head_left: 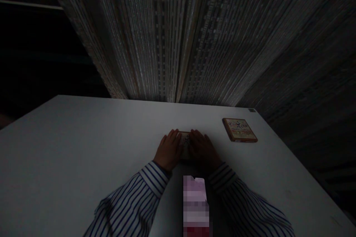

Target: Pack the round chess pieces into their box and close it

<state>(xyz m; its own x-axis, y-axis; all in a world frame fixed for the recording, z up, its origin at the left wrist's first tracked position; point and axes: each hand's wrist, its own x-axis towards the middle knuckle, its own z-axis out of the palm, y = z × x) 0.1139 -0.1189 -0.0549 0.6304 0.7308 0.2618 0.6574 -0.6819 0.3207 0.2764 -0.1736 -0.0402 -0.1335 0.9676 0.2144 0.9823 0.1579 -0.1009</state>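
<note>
A small flat box (185, 141) with a printed top and brown edge lies on the white table in front of me. My left hand (170, 150) grips its left side, fingers pointing away from me and thumb along the near part. Against the right side, my right hand (203, 149) holds the same box, its fingers over the edge and part of the top. Between the two hands only a narrow strip of dark printed figures shows. Much of the box is covered by the hands and in shadow.
A similar flat square box (240, 130) with a printed top lies to the right. A pinkish, partly pixelated object (196, 203) is near me between my forearms. The white table (97, 137) meets a striped curtain (172, 37) at its far edge. The room is dim.
</note>
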